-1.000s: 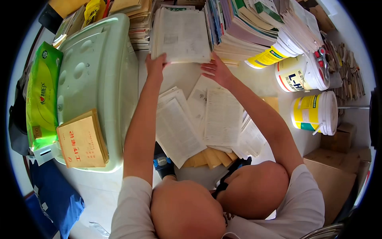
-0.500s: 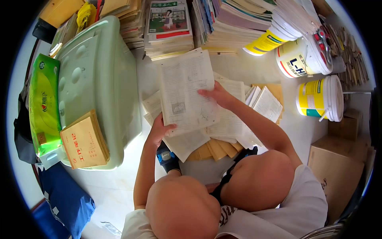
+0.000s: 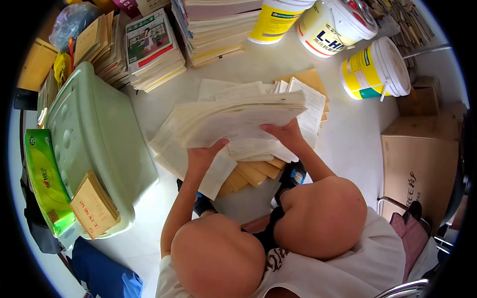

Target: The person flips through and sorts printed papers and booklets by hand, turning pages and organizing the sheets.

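Note:
A thick stack of printed papers (image 3: 243,116) is held tilted between both hands, over the papers spread on the floor. My left hand (image 3: 203,156) grips its lower left edge, thumb on the top sheet. My right hand (image 3: 288,135) grips the lower right part, thumb also on the sheet; the fingers beneath are hidden. Loose sheets (image 3: 171,144) lie under and around the stack. Brown envelopes (image 3: 248,175) show below it, near my feet, and another brown envelope (image 3: 310,78) lies at the upper right.
At left stands a green storage bin (image 3: 99,144) with brown notebooks (image 3: 94,204) and a green tissue pack (image 3: 47,181). Magazines (image 3: 151,47) and book piles (image 3: 211,30) stand beyond. White-and-yellow buckets (image 3: 372,69) and cardboard boxes (image 3: 417,164) are at the right.
The paper stack has come from the far pile, exposing the magazine beneath, to above the spread papers, and now tilts in both hands. The view has shifted to the right.

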The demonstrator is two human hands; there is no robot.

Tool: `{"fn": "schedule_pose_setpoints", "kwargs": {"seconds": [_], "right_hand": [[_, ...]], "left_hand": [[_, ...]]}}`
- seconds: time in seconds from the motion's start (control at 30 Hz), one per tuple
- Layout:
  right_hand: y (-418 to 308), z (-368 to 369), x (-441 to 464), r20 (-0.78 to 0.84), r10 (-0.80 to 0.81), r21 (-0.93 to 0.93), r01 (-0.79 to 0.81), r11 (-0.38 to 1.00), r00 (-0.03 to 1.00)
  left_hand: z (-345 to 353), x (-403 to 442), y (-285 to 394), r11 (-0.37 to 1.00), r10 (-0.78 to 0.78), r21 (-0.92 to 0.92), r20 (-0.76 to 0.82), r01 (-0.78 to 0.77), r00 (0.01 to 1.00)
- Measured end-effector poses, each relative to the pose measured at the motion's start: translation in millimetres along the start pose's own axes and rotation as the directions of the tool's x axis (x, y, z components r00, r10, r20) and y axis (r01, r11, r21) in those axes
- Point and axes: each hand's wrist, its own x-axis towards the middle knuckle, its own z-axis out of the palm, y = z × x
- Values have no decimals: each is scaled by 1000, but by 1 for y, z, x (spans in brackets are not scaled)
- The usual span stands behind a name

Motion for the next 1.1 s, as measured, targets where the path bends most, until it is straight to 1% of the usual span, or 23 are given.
{"fn": "schedule_pose_setpoints", "kwargs": {"seconds": [0.03,0.07,0.1,0.13,0.2,0.23,0.3,0.33,0.4,0.43,0.5,0.53,0.6,0.63,0.67,0.7,0.73,0.8,0.83,0.9,0.93,1.07,1.1], "right_hand": [[5,-7,-5,-32,-35,35,36,999,999],[9,-13,-8,-62,-71,67,75,995,996],[9,-15,-7,-106,-196,115,208,971,975],[11,-19,-8,-101,-194,116,205,972,976],[20,-26,-6,-93,-159,145,171,975,983],[24,-28,-5,-87,-159,150,170,974,984],[32,-30,-5,-42,-126,60,129,990,991],[36,-30,-6,-42,-122,64,124,990,992],[41,-31,-5,14,-131,49,130,990,991],[38,-31,-4,9,-128,51,127,991,992],[29,-30,-4,-4,-228,91,227,970,974],[24,-29,-4,-11,-223,92,223,971,975],[12,-30,-5,-75,-396,137,403,905,915],[5,-30,-7,-85,-392,127,400,908,916],[-1,-29,-10,-106,-395,265,409,873,912],[-7,-28,-13,-128,-395,398,412,820,910],[-12,-29,-13,-137,-390,392,411,823,911],[-20,-29,-11,-213,-514,224,553,802,831],[-24,-28,-12,-220,-511,221,553,804,831],[-29,-24,-15,-299,-353,197,420,886,886],[-32,-24,-16,-303,-351,197,419,886,886],[-30,-27,-19,-286,-374,176,432,885,882],[-28,-29,-20,-279,-371,155,422,893,886]], "left_hand": [[5,-1,-2,1000,0,2,1,0,1000],[10,-1,-7,987,126,85,85,-133,988],[16,-3,-7,951,238,155,176,-266,955],[23,-5,-8,952,235,156,172,-262,957],[35,-4,-9,977,211,-63,101,-206,972],[35,-3,-10,977,209,-57,96,-204,973],[36,-2,-9,968,235,59,144,-245,961],[38,-1,-7,961,239,98,162,-257,957],[44,5,5,868,448,-223,-32,-443,893],[45,8,15,870,446,-224,-26,-440,895],[44,11,38,846,509,-148,-62,-512,858],[45,13,48,848,506,-150,-55,-508,861],[48,15,64,878,477,-8,-68,-478,876],[50,14,70,908,417,-5,-86,-419,905],[53,15,74,908,417,-17,-76,-419,906],[56,14,78,919,394,36,-90,-392,915],[59,12,81,927,373,91,-104,-364,922],[59,10,84,931,365,60,-88,-361,927],[59,10,84,934,358,34,-82,-356,930],[58,9,84,929,366,92,-64,-360,928],[57,10,84,917,380,151,-53,-369,924],[49,13,79,930,349,129,-11,-344,937],[47,15,72,900,427,91,3,-426,904]]}}
